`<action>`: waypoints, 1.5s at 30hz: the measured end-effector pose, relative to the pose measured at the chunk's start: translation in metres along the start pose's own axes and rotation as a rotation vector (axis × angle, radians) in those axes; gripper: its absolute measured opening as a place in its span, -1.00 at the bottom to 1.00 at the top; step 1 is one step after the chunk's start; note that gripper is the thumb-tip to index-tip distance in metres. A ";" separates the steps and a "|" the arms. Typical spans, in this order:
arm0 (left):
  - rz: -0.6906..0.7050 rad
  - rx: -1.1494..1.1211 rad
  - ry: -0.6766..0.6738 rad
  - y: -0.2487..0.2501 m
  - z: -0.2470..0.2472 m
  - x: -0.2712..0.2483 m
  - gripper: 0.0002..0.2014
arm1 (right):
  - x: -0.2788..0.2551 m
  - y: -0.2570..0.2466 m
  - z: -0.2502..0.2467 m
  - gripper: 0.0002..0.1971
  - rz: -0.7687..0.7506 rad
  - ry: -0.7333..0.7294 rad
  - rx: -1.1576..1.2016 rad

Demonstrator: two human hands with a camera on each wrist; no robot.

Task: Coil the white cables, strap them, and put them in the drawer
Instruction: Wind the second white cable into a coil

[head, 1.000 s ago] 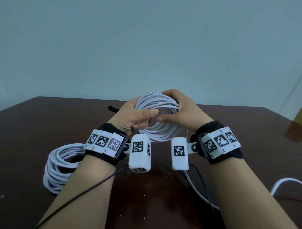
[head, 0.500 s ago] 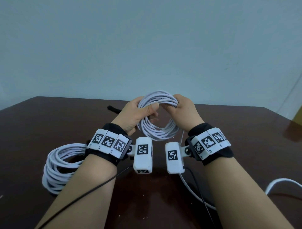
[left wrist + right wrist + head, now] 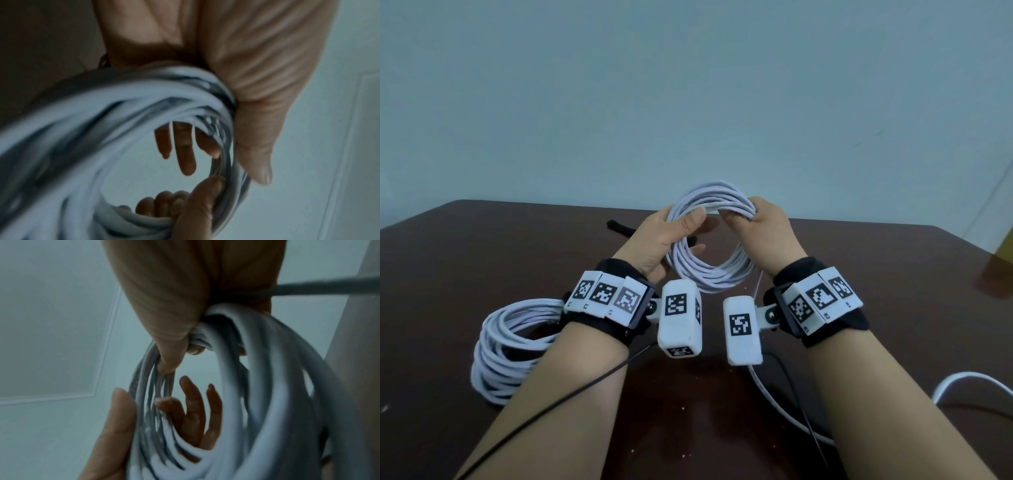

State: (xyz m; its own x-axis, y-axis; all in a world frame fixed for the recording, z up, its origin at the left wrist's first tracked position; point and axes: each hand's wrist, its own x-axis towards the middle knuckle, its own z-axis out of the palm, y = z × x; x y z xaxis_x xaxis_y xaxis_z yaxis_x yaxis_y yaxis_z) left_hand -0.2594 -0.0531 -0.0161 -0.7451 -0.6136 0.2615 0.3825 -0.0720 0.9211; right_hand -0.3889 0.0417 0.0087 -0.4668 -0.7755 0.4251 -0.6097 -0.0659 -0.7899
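Observation:
A coil of white cable (image 3: 709,281) hangs upright above the dark table (image 3: 859,274), held at its top by both hands. My left hand (image 3: 688,222) pinches the top left of the loop, thumb in front and fingers behind. The right hand (image 3: 743,216) grips the top right, fingers curled over the strands. The left wrist view shows the coil (image 3: 102,113) blurred under my thumb. In the right wrist view the coil (image 3: 257,386) runs through the right hand's grip. A second white coil (image 3: 496,359) lies on the table, partly hidden by my left forearm. A black strap (image 3: 619,226) lies beyond the left hand.
A loose white cable (image 3: 962,380) curves in from the right edge. Thin black leads (image 3: 551,407) trail from the wrist devices over the near table. A pale wall stands behind the table's far edge. No drawer shows in any view.
Both hands slid from the coil's sides up to its top and drew closer together. The coil rose slightly and now hangs below them.

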 end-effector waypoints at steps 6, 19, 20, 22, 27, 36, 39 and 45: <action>-0.056 -0.190 -0.009 -0.001 0.005 -0.005 -0.79 | 0.001 0.001 -0.001 -0.58 0.057 0.025 0.059; -0.038 -0.359 0.251 0.004 -0.008 0.005 -0.69 | -0.008 -0.012 -0.021 0.04 0.093 -0.271 -0.211; -0.017 -0.373 0.298 0.005 -0.010 0.005 -0.68 | -0.009 -0.014 -0.024 0.05 0.094 -0.299 -0.288; 0.022 -0.400 0.402 0.008 -0.015 0.007 -0.67 | -0.012 -0.018 -0.029 0.01 0.101 -0.363 -0.416; 0.109 -0.488 0.630 0.010 -0.031 0.009 -0.66 | -0.016 -0.020 -0.025 -0.19 0.177 -0.508 -0.501; 0.242 -0.472 0.900 0.020 -0.042 0.006 -0.69 | -0.018 -0.021 -0.022 -0.72 0.165 -0.608 -0.659; 0.265 -0.478 0.920 0.021 -0.041 0.006 -0.68 | -0.019 -0.019 -0.018 -0.74 0.176 -0.663 -0.654; 0.269 -0.459 0.943 0.017 -0.044 0.009 -0.71 | -0.019 -0.019 -0.012 -0.58 0.168 -0.734 -0.624</action>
State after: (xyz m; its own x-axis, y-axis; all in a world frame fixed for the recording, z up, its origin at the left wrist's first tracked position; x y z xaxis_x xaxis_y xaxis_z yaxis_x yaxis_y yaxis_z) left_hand -0.2352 -0.0943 -0.0107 0.0393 -0.9968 -0.0694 0.7848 -0.0122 0.6196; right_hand -0.3764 0.0653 0.0205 -0.1931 -0.9563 -0.2195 -0.8996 0.2619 -0.3494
